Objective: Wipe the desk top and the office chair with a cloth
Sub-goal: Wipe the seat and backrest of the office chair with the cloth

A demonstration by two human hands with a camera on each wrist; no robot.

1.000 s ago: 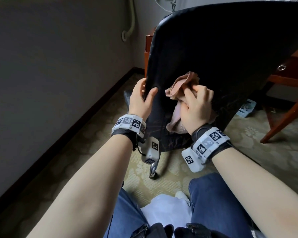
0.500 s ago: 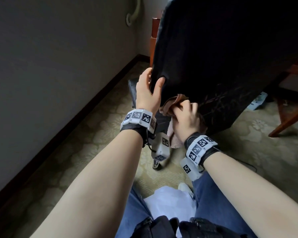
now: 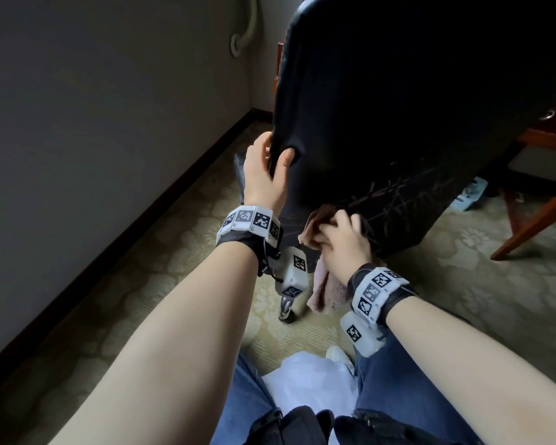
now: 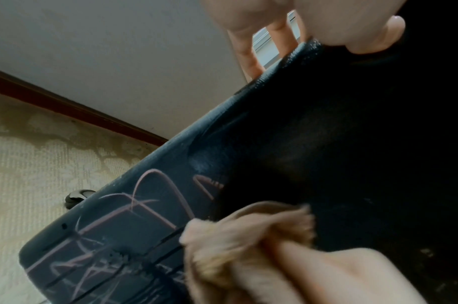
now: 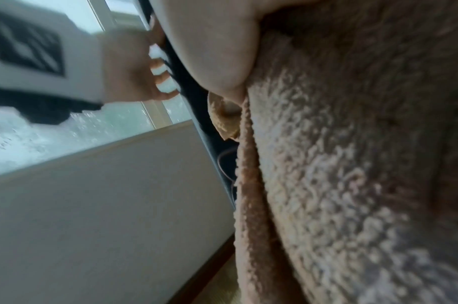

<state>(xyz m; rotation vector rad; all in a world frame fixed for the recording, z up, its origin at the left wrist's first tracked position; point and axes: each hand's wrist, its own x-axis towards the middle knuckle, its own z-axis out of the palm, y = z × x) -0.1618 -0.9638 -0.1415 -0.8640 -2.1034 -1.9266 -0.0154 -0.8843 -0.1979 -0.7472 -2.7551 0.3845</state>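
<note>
The right hand (image 3: 341, 239) bunches the pink cloth (image 3: 326, 289) against the chair back's (image 3: 414, 107) cracked lower edge at six o'clock, the left hand (image 3: 264, 175) clasps its nine-o'clock edge; chair-wiping looks underway, tabletop progress unseen.

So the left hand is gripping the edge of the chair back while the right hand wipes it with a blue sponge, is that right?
Not quite: it is a pinkish-beige cloth, not a blue sponge, as the head view shows. The left hand does grip the chair back's edge while the right hand wipes.
</note>
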